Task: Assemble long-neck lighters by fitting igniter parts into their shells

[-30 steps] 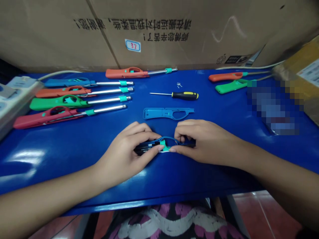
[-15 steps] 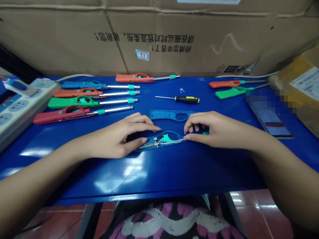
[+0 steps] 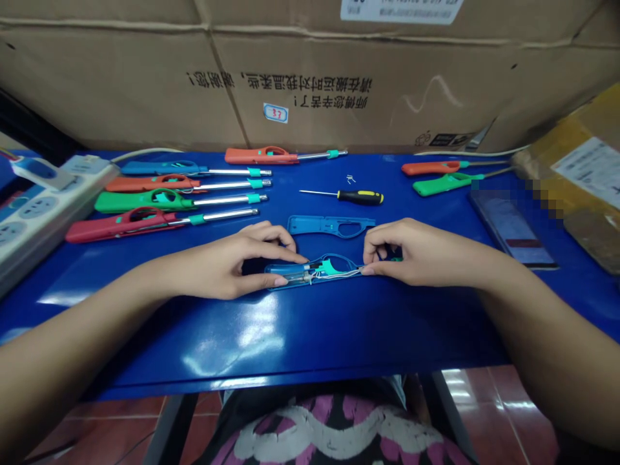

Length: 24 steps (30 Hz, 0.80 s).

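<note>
An opened blue gas lighter half [image 3: 316, 279] lies on the blue table with its inner parts showing: a clear gas tank, a green trigger [image 3: 329, 266] and pale wires [image 3: 341, 275]. My left hand [image 3: 237, 261] grips its rear end, the thumb on the near edge and the fingers on the far side. With thumb and fingertips my right hand [image 3: 402, 252] pinches the front end, where the wires run; the barrel there is mostly hidden behind the hand. The empty blue cover half [image 3: 314, 225] lies just beyond.
A black-and-yellow screwdriver [image 3: 361, 197] and small screws [image 3: 350, 179] lie behind. Several lighters, one red [image 3: 116, 226], are at left, beside a power strip [image 3: 62, 194]. An orange lighter [image 3: 261, 155], a phone [image 3: 513, 226] and cardboard boxes [image 3: 310, 84] stand or lie farther out.
My left thumb and index finger have shifted a little along the lighter half, showing more of its rear end. The right hand keeps its pinch at the front; the camera has tilted slightly.
</note>
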Tool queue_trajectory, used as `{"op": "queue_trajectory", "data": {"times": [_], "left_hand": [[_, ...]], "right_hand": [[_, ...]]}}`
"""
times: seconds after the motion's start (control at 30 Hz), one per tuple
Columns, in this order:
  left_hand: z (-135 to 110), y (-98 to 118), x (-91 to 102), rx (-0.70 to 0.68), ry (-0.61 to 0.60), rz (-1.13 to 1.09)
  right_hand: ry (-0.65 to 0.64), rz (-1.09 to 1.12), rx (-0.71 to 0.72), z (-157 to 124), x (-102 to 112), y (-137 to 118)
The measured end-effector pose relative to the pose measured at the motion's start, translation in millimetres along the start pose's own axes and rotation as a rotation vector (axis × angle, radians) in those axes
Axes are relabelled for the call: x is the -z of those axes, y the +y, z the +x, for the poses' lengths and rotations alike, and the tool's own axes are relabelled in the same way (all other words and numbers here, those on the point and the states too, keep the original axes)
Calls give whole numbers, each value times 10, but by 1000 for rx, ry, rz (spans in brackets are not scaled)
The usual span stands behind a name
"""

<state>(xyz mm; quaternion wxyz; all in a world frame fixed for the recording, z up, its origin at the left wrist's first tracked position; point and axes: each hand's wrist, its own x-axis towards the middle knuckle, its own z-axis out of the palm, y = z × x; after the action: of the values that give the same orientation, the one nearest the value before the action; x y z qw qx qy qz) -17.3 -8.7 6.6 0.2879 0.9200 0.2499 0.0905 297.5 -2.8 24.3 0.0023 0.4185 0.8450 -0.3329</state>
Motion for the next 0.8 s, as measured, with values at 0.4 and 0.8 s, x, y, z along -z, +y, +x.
{"op": "queue_trajectory", "data": {"times": [0.4,0.8], "left_hand": [[3,83,-92,-73,106,289],[-4,267,-387,-37,36,481]], "right_hand": [[146,5,109,33,-15,71],[397,0,277,202,-254,46]]}}
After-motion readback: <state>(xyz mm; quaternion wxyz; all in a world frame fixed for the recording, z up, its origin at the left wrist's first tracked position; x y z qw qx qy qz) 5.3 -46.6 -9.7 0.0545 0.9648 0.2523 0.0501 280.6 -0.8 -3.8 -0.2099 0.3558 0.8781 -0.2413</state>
